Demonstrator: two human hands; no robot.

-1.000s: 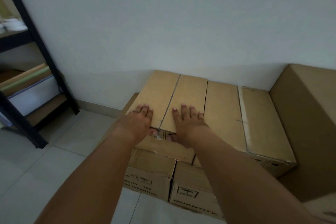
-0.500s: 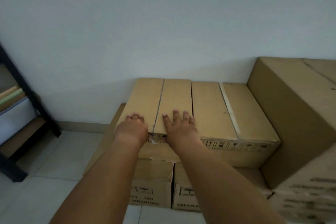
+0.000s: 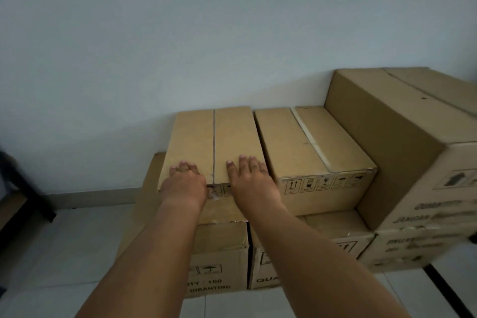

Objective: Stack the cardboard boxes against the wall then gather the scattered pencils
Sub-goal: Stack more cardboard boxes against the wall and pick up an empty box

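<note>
As both palms were laid flat on its near top edge, the upper left box (image 3: pixel 193 137) was judged pressed back toward the wall (image 3: pixel 180 46), atop the lower boxes (image 3: pixel 222 253); the grip of left hand (image 3: pixel 184 184) and right hand (image 3: pixel 254 184) was noted wide, nothing clasped

Matt cardboard boxes (image 3: pixel 214 142), smooth tiled floor (image 3: pixel 64 253)

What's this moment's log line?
stage: stacking | left hand: on top box, front edge | right hand: flat on same box | top box: on lower boxes, at wall | pencils: not in view
</note>
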